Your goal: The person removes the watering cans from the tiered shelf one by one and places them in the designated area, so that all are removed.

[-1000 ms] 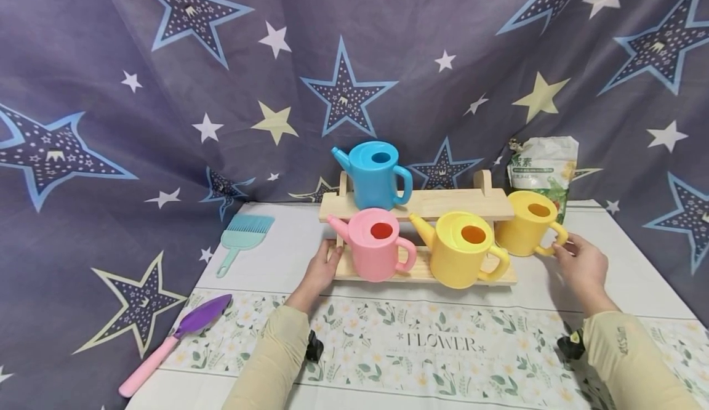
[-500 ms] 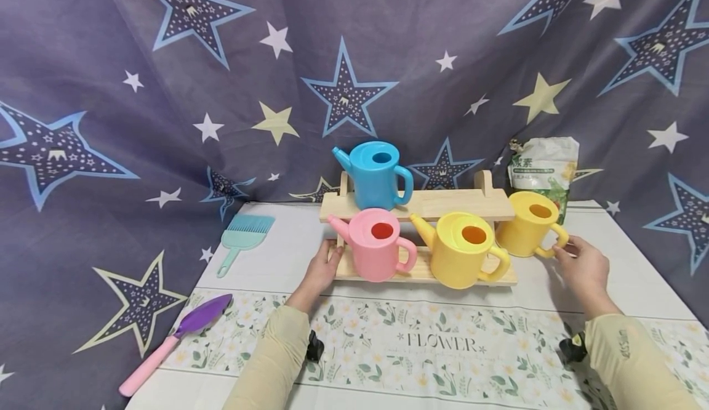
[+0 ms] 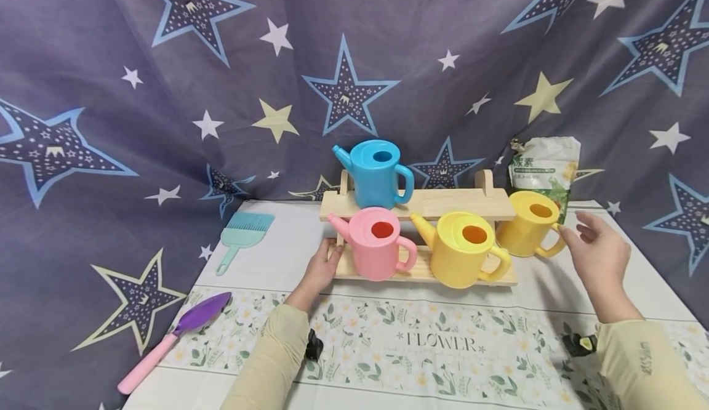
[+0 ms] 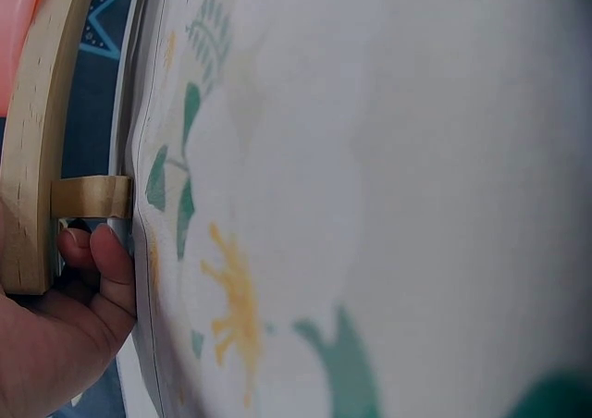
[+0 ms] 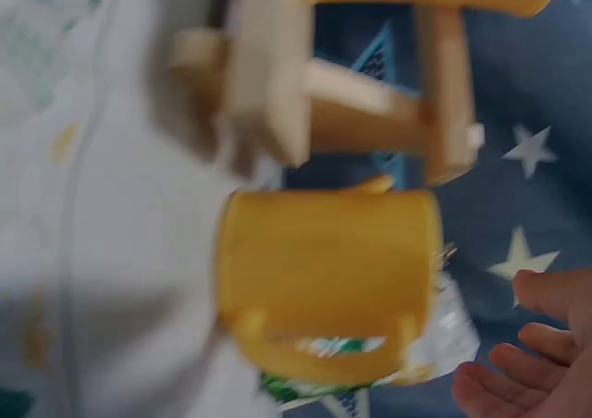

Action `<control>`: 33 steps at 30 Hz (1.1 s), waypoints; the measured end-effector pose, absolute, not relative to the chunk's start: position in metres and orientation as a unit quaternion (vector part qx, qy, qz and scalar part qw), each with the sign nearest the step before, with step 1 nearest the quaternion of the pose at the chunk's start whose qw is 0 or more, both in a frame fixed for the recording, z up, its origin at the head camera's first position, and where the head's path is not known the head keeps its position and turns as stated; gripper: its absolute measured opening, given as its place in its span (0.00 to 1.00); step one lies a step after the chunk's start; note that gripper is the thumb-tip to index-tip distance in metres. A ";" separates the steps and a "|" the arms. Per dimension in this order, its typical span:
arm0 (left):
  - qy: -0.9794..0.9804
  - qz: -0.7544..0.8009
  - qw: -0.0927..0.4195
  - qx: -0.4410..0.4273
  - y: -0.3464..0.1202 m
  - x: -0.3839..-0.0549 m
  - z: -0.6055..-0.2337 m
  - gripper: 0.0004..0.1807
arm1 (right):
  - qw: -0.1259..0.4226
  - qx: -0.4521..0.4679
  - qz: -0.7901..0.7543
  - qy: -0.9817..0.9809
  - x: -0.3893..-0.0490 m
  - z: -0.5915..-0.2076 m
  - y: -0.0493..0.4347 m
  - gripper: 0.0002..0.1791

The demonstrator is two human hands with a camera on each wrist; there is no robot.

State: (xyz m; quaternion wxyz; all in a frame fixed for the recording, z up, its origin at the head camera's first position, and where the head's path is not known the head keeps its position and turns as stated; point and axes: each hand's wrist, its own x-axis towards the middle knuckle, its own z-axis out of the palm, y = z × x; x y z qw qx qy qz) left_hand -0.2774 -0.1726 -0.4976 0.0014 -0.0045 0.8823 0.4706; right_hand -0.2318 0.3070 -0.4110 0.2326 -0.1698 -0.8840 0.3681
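Note:
A two-tier wooden shelf (image 3: pixel 451 202) stands at mid-table. My left hand (image 3: pixel 321 268) grips the left end of its lower board; in the left wrist view the fingers (image 4: pixel 113 261) curl beneath the board (image 4: pixel 35 205). The lower tier bears a pink watering can (image 3: pixel 370 256) and a yellow watering can (image 3: pixel 454 259); a blue watering can (image 3: pixel 372 182) stands on the upper tier. Right of the shelf, a second yellow watering can (image 3: pixel 519 231) sits on the table. Beside its handle is my right hand (image 3: pixel 600 256), fingers loose and holding nothing; the right wrist view shows a gap between them.
A white-and-green bag (image 3: pixel 545 170) stands behind the right yellow can. On the left lie a light-green brush (image 3: pixel 246 231) and a purple trowel (image 3: pixel 202 314) with a pink handle. A starry curtain (image 3: pixel 415 47) hangs behind the table, over which a flowered cloth (image 3: pixel 443 317) is spread.
My right hand has let go of the right yellow can's handle and moved right and slightly up. My left hand, the shelf and the watering cans have stayed put.

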 end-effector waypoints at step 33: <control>0.883 0.469 0.011 -0.014 -0.172 -0.277 -0.496 0.27 | 0.162 0.103 0.535 -0.823 -0.243 -0.329 0.194 0.27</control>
